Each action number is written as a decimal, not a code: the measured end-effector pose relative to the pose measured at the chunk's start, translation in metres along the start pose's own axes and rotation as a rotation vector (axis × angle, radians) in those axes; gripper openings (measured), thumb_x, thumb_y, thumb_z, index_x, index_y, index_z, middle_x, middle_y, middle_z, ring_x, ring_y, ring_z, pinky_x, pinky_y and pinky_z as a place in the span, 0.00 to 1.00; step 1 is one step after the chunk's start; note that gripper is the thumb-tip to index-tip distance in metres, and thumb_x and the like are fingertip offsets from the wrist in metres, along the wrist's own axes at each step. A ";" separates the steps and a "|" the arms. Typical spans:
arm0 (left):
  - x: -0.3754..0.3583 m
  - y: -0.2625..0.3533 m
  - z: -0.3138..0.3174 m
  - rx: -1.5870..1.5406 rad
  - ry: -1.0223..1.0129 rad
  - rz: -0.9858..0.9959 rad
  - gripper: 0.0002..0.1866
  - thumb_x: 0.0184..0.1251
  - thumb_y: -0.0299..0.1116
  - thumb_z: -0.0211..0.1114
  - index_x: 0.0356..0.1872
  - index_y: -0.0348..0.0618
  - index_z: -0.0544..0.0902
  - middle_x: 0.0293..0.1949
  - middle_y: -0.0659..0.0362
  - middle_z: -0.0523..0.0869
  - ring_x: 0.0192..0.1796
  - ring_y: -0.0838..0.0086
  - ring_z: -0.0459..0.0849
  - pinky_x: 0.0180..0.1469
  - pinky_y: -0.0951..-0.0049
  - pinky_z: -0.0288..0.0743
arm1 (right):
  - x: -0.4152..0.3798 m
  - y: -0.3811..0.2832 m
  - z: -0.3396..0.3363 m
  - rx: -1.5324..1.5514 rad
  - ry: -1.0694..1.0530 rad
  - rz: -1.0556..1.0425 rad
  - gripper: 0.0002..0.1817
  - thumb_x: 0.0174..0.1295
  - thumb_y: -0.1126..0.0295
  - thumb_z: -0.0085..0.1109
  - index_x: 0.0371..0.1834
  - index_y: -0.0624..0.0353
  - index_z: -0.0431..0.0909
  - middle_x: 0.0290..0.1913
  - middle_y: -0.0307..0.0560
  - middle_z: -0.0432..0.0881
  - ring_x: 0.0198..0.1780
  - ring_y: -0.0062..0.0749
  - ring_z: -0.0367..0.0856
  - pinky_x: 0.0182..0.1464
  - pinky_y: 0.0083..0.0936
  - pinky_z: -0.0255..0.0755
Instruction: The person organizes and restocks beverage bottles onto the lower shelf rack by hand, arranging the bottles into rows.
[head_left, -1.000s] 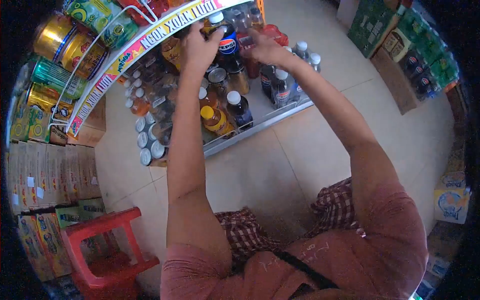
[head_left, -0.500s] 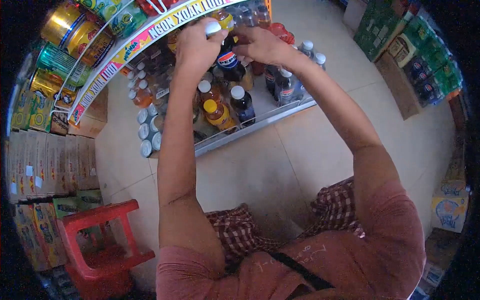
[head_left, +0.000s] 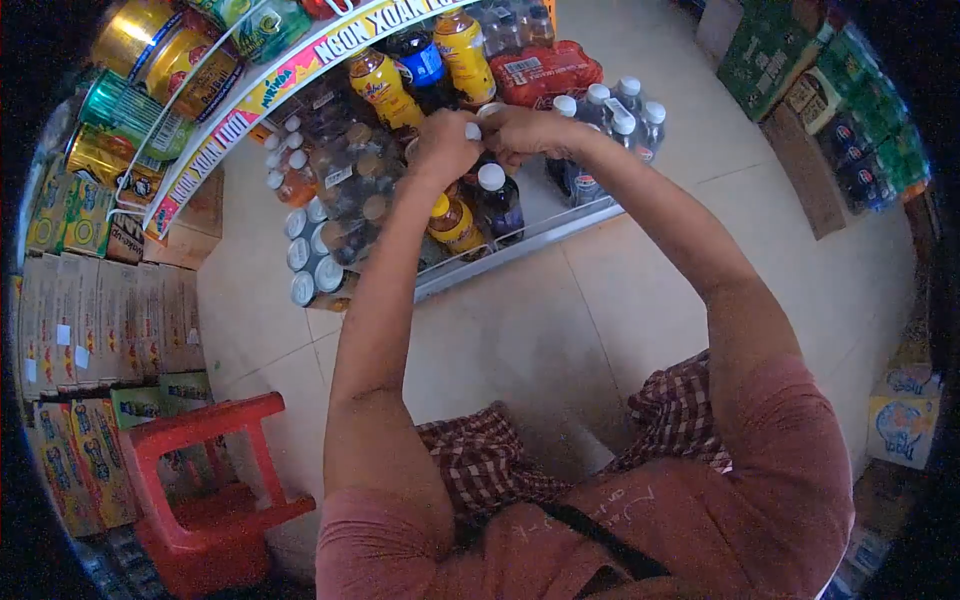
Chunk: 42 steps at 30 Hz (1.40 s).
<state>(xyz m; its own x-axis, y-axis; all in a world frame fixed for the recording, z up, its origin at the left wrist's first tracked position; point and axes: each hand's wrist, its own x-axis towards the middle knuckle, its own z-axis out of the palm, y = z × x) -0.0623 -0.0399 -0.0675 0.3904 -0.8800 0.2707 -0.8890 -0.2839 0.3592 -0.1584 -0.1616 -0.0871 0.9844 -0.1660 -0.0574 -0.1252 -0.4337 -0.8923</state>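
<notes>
My left hand [head_left: 445, 150] is closed around the top of a white-capped bottle [head_left: 472, 131] on the display rack, its body hidden below the fingers. Beside it, my right hand [head_left: 530, 133] has curled fingers near another pale cap [head_left: 490, 108]; what they hold, if anything, is hidden. Just in front stand a dark bottle with a white cap [head_left: 499, 205] and a yellow-capped bottle [head_left: 456, 226]. Behind the hands are a dark bottle with a blue label [head_left: 424, 66] and two yellow-labelled bottles, one on the left [head_left: 383, 90] and one on the right [head_left: 464, 55].
A red shrink-wrapped pack [head_left: 548, 76] and several white-capped bottles [head_left: 622, 122] stand right of my hands. Silver-topped cans [head_left: 301, 289] line the rack's left end. A curved sign [head_left: 280, 85] overhangs it. A red plastic stool [head_left: 210, 425] stands lower left, by stacked cartons [head_left: 110, 315].
Both hands have come down and closer to me on the rack. The Pepsi bottle held in my left hand is no longer raised there; a dark blue-labelled bottle now shows behind the hands.
</notes>
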 end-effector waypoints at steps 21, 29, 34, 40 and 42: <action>0.021 -0.004 -0.007 0.370 -0.336 0.034 0.11 0.48 0.38 0.60 0.29 0.44 0.84 0.35 0.50 0.83 0.39 0.56 0.82 0.44 0.61 0.74 | -0.026 0.025 0.029 -0.049 -0.445 0.440 0.24 0.41 0.65 0.69 0.41 0.62 0.73 0.30 0.43 0.79 0.28 0.26 0.78 0.28 0.23 0.77; 0.030 -0.047 -0.086 0.103 0.493 -0.272 0.17 0.52 0.44 0.62 0.34 0.40 0.82 0.34 0.46 0.82 0.39 0.55 0.81 0.44 0.62 0.73 | -0.016 0.013 -0.003 -0.512 -0.479 0.279 0.22 0.38 0.74 0.60 0.42 0.61 0.75 0.23 0.45 0.78 0.24 0.30 0.77 0.25 0.26 0.71; 0.054 -0.095 -0.044 0.012 0.629 -0.151 0.38 0.43 0.46 0.70 0.54 0.35 0.66 0.49 0.45 0.76 0.51 0.52 0.75 0.54 0.60 0.67 | -0.018 -0.018 -0.028 -0.550 -0.298 0.171 0.23 0.37 0.74 0.54 0.43 0.60 0.76 0.26 0.48 0.79 0.27 0.32 0.78 0.28 0.29 0.70; 0.032 -0.055 -0.046 -0.182 0.604 -0.172 0.31 0.38 0.32 0.74 0.47 0.36 0.70 0.45 0.48 0.77 0.49 0.55 0.76 0.53 0.62 0.68 | -0.023 -0.023 -0.048 -0.388 0.163 -0.199 0.19 0.45 0.60 0.57 0.40 0.59 0.78 0.27 0.51 0.80 0.28 0.39 0.78 0.34 0.35 0.72; 0.023 -0.043 -0.054 -0.023 0.596 -0.162 0.31 0.38 0.32 0.74 0.46 0.34 0.69 0.45 0.47 0.77 0.48 0.57 0.77 0.52 0.63 0.68 | -0.026 -0.037 -0.056 -0.456 0.262 -0.204 0.23 0.50 0.68 0.56 0.52 0.58 0.71 0.32 0.47 0.79 0.37 0.30 0.77 0.41 0.28 0.71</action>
<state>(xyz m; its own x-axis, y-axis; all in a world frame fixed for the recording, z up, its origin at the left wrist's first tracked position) -0.0022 -0.0273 -0.0286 0.5921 -0.4604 0.6613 -0.8047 -0.3819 0.4546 -0.1866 -0.1906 -0.0272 0.9381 -0.2282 0.2607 -0.0339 -0.8093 -0.5865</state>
